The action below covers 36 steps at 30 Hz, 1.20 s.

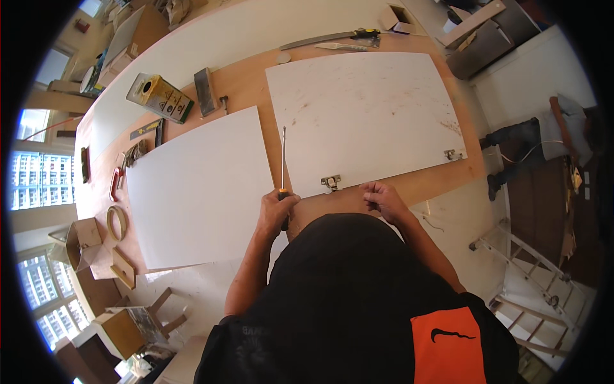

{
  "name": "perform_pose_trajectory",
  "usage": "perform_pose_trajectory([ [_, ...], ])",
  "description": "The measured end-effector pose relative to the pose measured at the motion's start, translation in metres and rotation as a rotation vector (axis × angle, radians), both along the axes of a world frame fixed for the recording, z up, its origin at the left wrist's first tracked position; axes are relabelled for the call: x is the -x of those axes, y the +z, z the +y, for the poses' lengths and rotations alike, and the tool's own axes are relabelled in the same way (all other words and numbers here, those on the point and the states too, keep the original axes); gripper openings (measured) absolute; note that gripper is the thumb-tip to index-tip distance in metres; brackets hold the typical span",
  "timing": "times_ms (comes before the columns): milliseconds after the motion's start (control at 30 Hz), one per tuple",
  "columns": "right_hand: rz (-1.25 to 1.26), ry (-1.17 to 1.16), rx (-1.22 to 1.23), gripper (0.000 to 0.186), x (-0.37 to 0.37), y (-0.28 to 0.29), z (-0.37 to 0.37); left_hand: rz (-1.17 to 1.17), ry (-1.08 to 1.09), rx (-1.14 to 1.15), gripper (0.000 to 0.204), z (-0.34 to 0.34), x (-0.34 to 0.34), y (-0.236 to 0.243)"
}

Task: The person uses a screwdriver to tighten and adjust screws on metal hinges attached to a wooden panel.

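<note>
My left hand (277, 210) is wrapped round the dark handle of a long screwdriver (284, 160), its shaft pointing away from me over the gap between two white panels. My right hand (384, 201) is closed, fingers curled together, just off the near edge of the right white panel (364, 115); whatever it may hold is too small to make out. Between my hands, a metal cabinet hinge (330, 182) sits at that panel's near edge. A second hinge (452, 155) is at its near right corner. Brownish smears mark this panel. The left white panel (201, 192) looks plain.
Beyond the panels lie a metal can (160, 98), a grey block (206, 91), a handsaw (326, 40) and a small open box (397, 19). A square (150, 130) and a tape roll (116, 223) lie left. A person (531, 137) and a stepladder (531, 269) are at the right.
</note>
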State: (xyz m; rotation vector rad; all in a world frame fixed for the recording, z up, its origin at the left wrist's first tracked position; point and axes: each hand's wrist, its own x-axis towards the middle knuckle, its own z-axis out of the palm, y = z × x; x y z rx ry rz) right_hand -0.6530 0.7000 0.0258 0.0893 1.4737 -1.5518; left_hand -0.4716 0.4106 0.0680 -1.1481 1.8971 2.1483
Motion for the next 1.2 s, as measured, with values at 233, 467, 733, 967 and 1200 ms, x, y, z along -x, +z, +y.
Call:
perform_pose_trajectory([
  [233,0.238,0.132,-0.1,0.019,0.034,-0.025,-0.021,-0.129,0.048,0.009,0.022,0.019,0.016,0.008],
  [467,0.877,0.301,-0.339,0.02,0.044,-0.033,-0.066,-0.382,-0.156,0.515,0.042,0.014,0.072,-0.05],
  [733,0.96,0.361,-0.444,0.021,0.045,-0.047,-0.082,-0.466,-0.375,0.637,0.048,0.016,0.118,-0.041],
  [967,0.17,0.083,-0.124,0.015,0.055,-0.034,-0.062,-0.383,-0.345,0.497,0.054,0.004,0.093,-0.013],
  [1200,-0.352,-0.204,0.294,0.016,0.059,-0.014,-0.039,-0.174,-0.397,0.212,0.047,0.006,0.059,0.117],
])
